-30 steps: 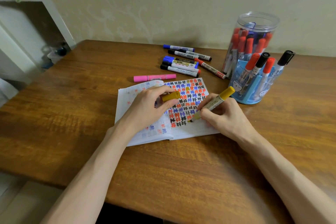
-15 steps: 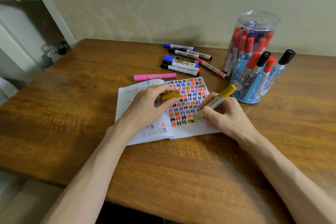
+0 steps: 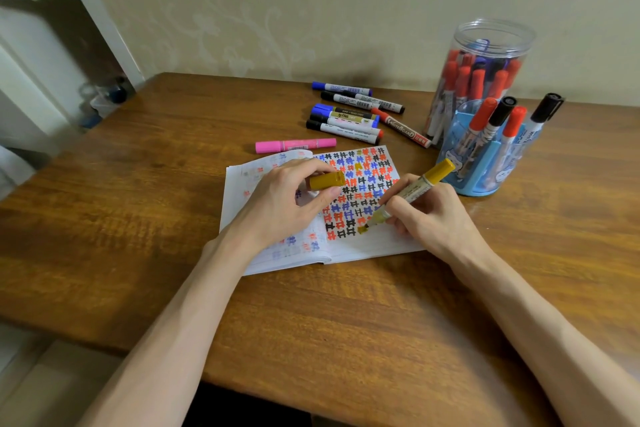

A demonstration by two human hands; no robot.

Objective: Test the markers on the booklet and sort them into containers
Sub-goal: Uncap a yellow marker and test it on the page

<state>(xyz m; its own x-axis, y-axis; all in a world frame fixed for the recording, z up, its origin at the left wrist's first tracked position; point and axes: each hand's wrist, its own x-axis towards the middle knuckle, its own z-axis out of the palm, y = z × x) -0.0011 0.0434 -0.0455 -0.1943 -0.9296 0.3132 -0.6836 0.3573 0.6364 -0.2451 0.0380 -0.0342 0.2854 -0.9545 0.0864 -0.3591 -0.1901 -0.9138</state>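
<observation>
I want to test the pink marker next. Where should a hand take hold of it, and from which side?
Probably from above, pinching the pink marker at its left half. It lies flat on the table, lengthwise left to right, and the booklet crowds its right half on the near side.

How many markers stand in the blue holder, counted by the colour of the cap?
In the blue holder:
Red-capped markers: 2
Black-capped markers: 2
Total: 4
</observation>
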